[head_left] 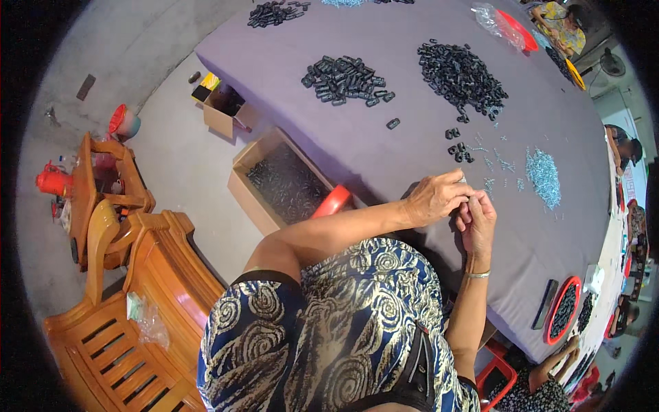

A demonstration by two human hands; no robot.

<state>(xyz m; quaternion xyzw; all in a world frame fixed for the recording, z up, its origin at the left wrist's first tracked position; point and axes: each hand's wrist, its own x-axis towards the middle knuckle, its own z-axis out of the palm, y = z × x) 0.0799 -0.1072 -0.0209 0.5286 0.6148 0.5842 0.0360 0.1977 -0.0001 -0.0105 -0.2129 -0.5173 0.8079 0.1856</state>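
Observation:
Close to the near edge of the cloth-covered table (384,158), my two hands meet at the fingertips. My left hand (436,198) is closed in a pinch, and my right hand (478,223) pinches at the same spot from the right. Whatever lies between the fingers is too small and hidden to name. Just beyond them sit a few small black curved plastic parts (460,152). Loose silvery-blue screws (504,165) are scattered to their right, beside a heap of screws (543,178). Farther back is a large heap of small black parts (460,75).
A pile of black cylindrical pieces (347,79) lies left of centre, with one single piece (392,123) apart. An open carton (250,196) of black parts stands on the floor at left, near a wooden chair (130,288). Other people work at right around a red-rimmed tray (553,335).

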